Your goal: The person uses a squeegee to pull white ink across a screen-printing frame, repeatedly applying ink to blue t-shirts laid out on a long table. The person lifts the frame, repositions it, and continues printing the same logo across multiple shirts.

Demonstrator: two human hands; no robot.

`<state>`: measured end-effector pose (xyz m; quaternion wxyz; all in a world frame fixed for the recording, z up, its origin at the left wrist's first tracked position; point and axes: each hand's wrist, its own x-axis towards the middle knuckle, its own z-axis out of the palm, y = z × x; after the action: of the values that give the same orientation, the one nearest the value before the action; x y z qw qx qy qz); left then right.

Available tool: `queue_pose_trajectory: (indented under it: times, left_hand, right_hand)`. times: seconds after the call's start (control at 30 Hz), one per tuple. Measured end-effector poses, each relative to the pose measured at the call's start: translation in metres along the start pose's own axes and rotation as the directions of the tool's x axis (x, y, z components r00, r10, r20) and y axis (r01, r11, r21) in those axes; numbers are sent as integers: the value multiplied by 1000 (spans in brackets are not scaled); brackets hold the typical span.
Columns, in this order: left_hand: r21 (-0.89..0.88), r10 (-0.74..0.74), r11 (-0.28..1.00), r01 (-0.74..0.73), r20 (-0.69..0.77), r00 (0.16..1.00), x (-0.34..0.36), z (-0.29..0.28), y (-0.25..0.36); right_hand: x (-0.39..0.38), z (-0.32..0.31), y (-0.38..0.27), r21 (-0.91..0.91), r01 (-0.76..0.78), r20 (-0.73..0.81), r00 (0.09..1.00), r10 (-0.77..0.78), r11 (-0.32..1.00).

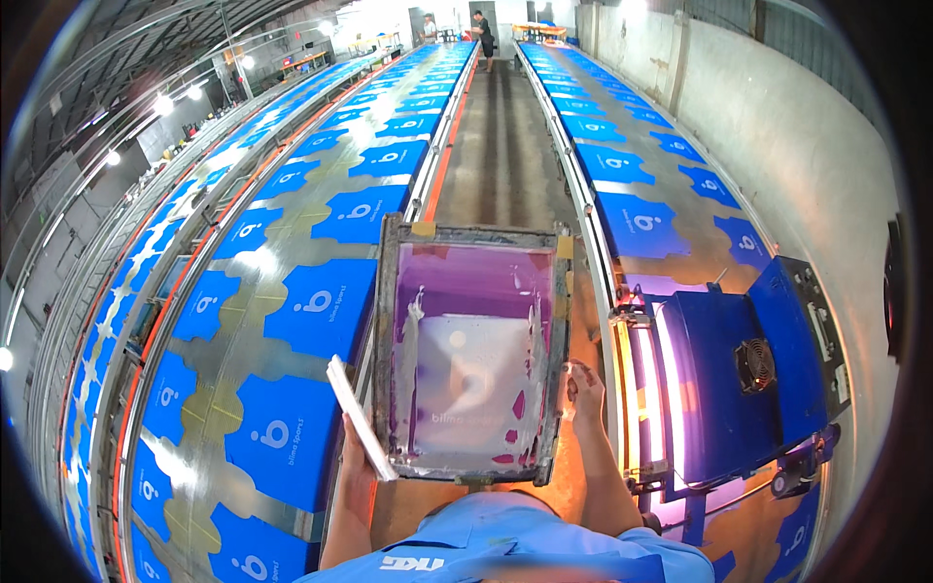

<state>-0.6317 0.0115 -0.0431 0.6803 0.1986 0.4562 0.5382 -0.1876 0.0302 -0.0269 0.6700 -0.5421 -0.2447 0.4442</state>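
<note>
A screen-printing frame (388,321) is held up in front of my body, its mesh purple at the far end and smeared with whitish ink lower down. My right hand (583,389) grips the frame's right edge, with its fingers partly behind the rim. On the other side, my left hand (357,457) is closed around a long white strip that looks like a squeegee (362,418), tilted beside the frame's lower left corner. Whether the left fingers also bear on the frame is hidden.
Left of me runs a long printing table (209,413) with blue fabric pieces (282,428) bearing white prints. A second table (671,175) lies right, with a glowing blue dryer (719,369) across it. An aisle (501,146) runs ahead; a person (483,34) stands far off.
</note>
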Motion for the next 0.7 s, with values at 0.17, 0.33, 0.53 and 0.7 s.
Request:
queue_pose_trajectory:
  times: [0.17,0.33,0.53,0.7]
  left_hand:
    - [105,-50,993,46,39,998,47,29,22]
    - [50,-24,999,22,58,998,79,38,6]
    - [61,-51,997,46,99,994,98,70,-1]
    - [141,-164,977,161,11,986,94,130,34]
  right_hand:
    - [29,-5,-5,-19,31,-112,993,-33,999]
    - [33,4,-32,-68,45,-131,990,-54,997]
    - [45,-26,-29,-103,190,-133,970,-203,976]
    - [68,-51,-41,-77,281,-88,954,-287,957]
